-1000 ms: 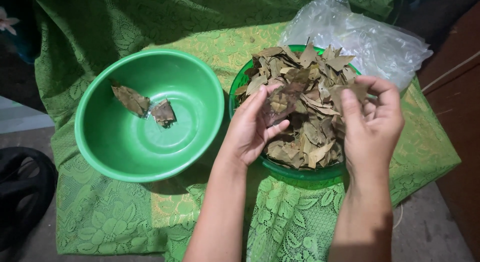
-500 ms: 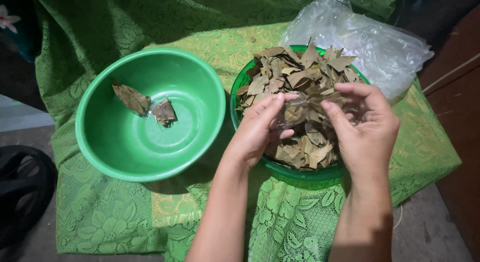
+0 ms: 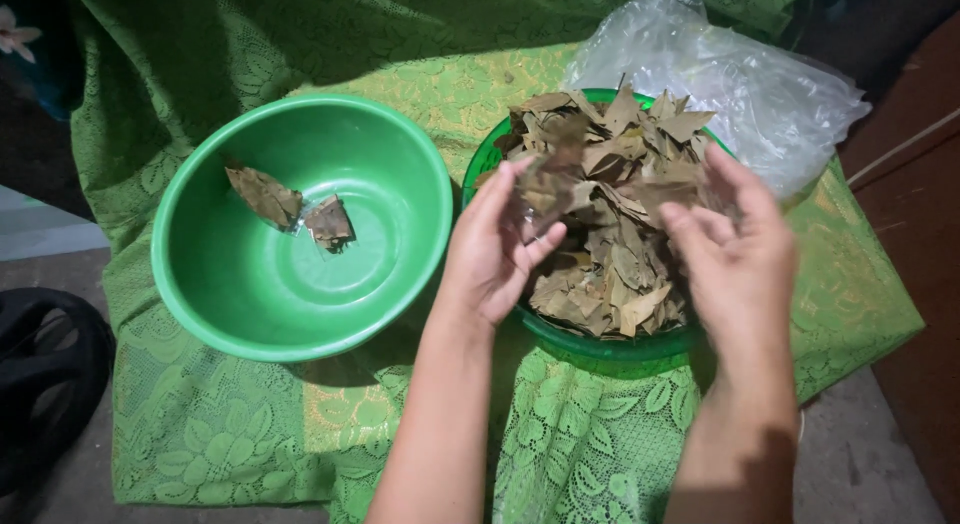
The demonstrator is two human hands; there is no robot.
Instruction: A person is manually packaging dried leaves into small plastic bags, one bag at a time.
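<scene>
A wide green bowl (image 3: pixel 300 229) and plastic bag (image 3: pixel 740 94) flank the dry leaves (image 3: pixel 610 204); the left hand (image 3: pixel 495 249) pinches one leaf, the right hand (image 3: pixel 740 259) hovers spread above them.

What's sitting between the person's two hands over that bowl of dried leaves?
Between the left hand and the right hand lies the heap of dried leaves, piled in its green bowl, seen from the head camera.

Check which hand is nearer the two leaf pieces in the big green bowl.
Left. The left hand is over the leaf pile's left edge, just right of the big green bowl holding the two leaf pieces; the right hand is farther right.
</scene>
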